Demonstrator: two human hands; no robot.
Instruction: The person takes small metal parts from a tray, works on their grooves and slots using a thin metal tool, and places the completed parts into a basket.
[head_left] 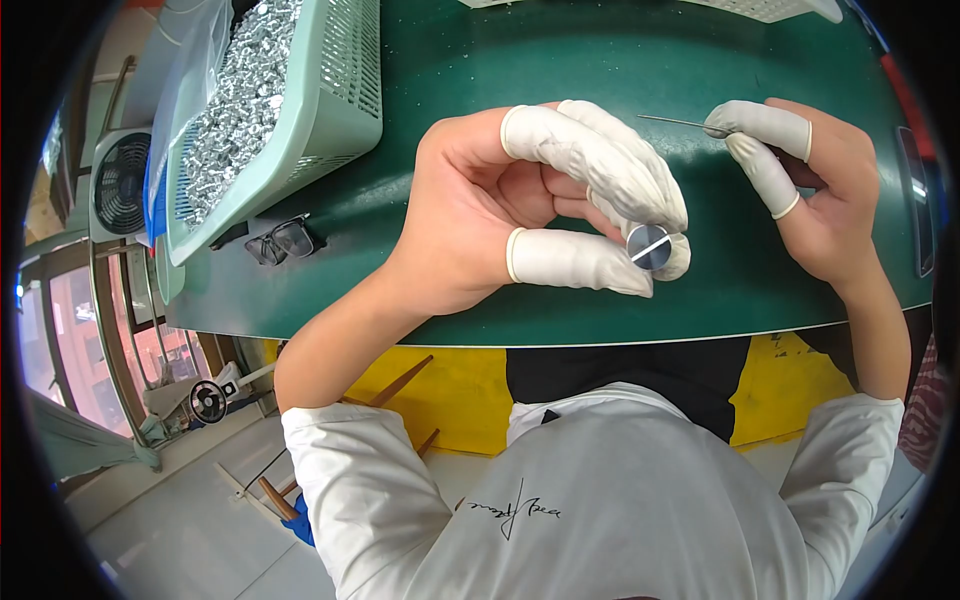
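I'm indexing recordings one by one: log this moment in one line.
left hand: holds striped disc | right hand: pinches thin rod | rod and disc: apart | basket: small metal parts

Green table (450, 312), pale-green basket (335, 110), dark glasses (285, 241)

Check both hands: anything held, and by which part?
Left hand: small round metal piece, held by its rim, striped face showing. Right hand: thin metal rod, pinched at one end between thumb and forefinger.
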